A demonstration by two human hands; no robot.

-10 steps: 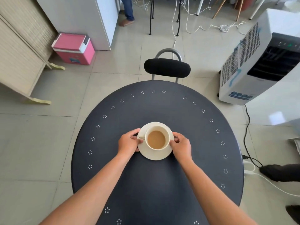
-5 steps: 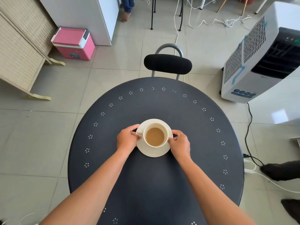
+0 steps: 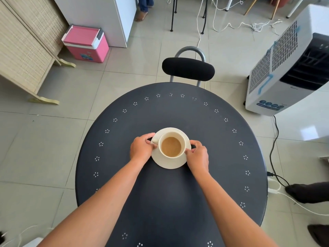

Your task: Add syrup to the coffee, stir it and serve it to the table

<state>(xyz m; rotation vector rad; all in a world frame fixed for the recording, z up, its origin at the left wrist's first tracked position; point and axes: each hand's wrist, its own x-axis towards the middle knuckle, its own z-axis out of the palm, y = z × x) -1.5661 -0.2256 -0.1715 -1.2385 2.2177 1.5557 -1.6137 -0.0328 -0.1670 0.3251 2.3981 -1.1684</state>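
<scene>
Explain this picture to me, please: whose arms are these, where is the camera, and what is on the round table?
There is no machine here: a person is working with bare hands. The camera sits on their head, looking forward and down, so both forearms reach in from the bottom edge. The left hand and right hand each grip an edge of a cream saucer near the middle of a dark round table. On the saucer stands a cup of milky coffee, its handle toward the left hand. Beyond the table is a black-backed chair, and a white air cooler stands on the floor.
</scene>
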